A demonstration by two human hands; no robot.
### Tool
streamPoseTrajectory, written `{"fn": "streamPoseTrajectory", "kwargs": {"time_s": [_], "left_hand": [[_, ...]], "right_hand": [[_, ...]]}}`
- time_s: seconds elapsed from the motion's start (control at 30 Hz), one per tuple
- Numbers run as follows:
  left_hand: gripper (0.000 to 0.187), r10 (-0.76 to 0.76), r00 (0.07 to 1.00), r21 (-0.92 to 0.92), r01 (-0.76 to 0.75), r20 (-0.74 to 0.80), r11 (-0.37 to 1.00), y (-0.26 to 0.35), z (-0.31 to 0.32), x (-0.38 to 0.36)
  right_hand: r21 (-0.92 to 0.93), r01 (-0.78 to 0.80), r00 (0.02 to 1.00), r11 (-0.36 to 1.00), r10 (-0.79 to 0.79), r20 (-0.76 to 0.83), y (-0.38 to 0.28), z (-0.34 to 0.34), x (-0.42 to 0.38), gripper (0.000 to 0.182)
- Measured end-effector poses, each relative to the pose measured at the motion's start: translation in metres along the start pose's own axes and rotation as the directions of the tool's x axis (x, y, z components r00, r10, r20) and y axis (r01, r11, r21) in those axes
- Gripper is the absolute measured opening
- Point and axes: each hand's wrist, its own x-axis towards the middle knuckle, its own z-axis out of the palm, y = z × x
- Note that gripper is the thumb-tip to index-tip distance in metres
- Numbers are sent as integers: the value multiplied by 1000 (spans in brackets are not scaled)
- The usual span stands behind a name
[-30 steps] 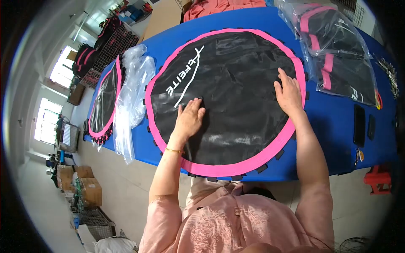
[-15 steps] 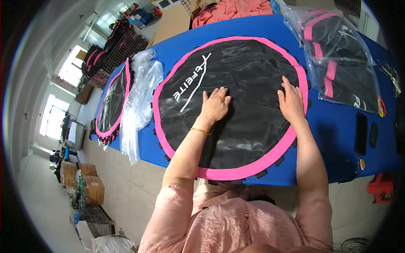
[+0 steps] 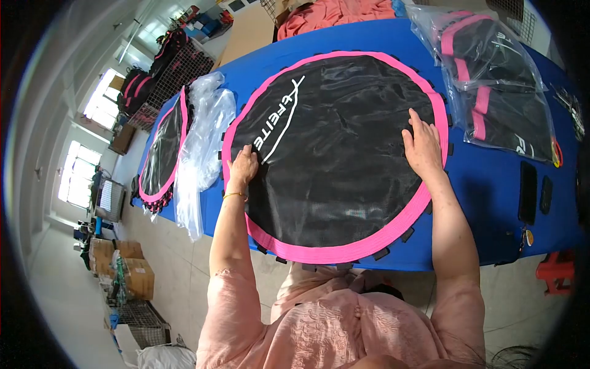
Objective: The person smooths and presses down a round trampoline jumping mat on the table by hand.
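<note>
A large round black mat (image 3: 344, 141) with a pink border and white lettering lies flat on the blue-covered table (image 3: 393, 37). Dark tabs stick out around its rim. My left hand (image 3: 244, 166) rests on the mat's left edge, over the pink border beside the lettering, its fingers partly bent and nothing visible in it. On the right side of the mat lies my right hand (image 3: 423, 144), palm down with fingers spread, near the pink border.
Clear plastic bags (image 3: 206, 135) and folded black-and-pink mats (image 3: 165, 147) lie at the left. Bagged mats (image 3: 507, 117) are at the right, above a black phone-like object (image 3: 527, 192) and keys (image 3: 529, 237). Pink cloth (image 3: 338, 15) lies beyond the table. A red stool (image 3: 555, 272) stands lower right.
My left hand has moved left from the middle of the mat to its left edge. My right hand has stayed in nearly the same place.
</note>
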Motion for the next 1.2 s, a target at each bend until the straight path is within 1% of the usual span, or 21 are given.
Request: {"fn": "streamPoseTrajectory", "kwargs": {"time_s": [0.07,0.1,0.13,0.2,0.23,0.27,0.33,0.4,0.53,0.6,0.67,0.77,0.87,0.93,0.97,1.03,1.13,1.17,1.2], "left_hand": [[40,-18,999,20,17,28,1000,11,2,3],[42,-16,999,65,14,32,998,35,-10,-7],[42,-13,999,61,11,32,998,46,-9,-8],[42,101,994,39,-100,-31,994,67,-5,-9],[42,109,994,56,-109,8,992,83,-6,-7],[43,157,988,24,-157,12,987,99,-6,-10],[45,273,961,7,-273,-33,962,129,6,-8],[47,320,945,-50,-324,-72,945,165,15,-12],[50,470,879,-60,-475,-77,878,232,17,-22],[49,538,835,-33,-545,-114,838,252,26,-26],[49,583,803,-53,-592,-122,805,262,28,-35],[48,659,739,-13,-667,-140,745,266,34,-47],[49,658,747,19,-660,-94,751,263,24,-50],[48,637,765,80,-632,-91,771,256,24,-37],[48,615,783,71,-611,-92,788,251,25,-29],[48,560,825,78,-555,-72,828,247,23,-12],[52,510,859,46,-508,-41,860,240,23,17],[53,506,861,65,-503,-41,862,237,27,24],[52,498,867,24,-497,-35,867,237,26,30]], "right_hand": [[-9,0,1000,1000,0,-3,-1,0,0,54],[-17,-1,1000,1000,1,-8,-1,0,0,53],[-22,-1,1000,1000,1,-9,-1,0,0,53],[-16,-18,1000,1000,18,18,-1,0,0,52],[-19,-19,1000,1000,19,15,-1,0,0,52],[-24,-21,1000,1000,21,11,-2,0,0,52],[-24,-11,1000,1000,11,-1,-4,-1,0,52],[-32,-24,1000,999,25,11,-4,-2,0,52],[-27,-32,999,999,32,17,-2,-2,1,52],[-21,-35,999,999,35,19,-2,-2,0,52],[-17,-45,998,999,46,31,-4,-4,0,52],[-15,-59,998,998,60,33,-4,-5,0,52],[-10,-61,998,998,61,26,-2,-2,-1,52],[-3,-45,999,999,45,5,-2,-1,-1,52],[22,-75,995,997,74,63,-3,-4,0,55],[21,-77,995,997,76,60,-5,-5,0,55],[22,-75,996,997,74,50,-5,-6,0,55],[15,-70,997,997,70,36,-4,-5,-1,53],[9,-63,998,998,63,23,-5,-5,0,51]]}}
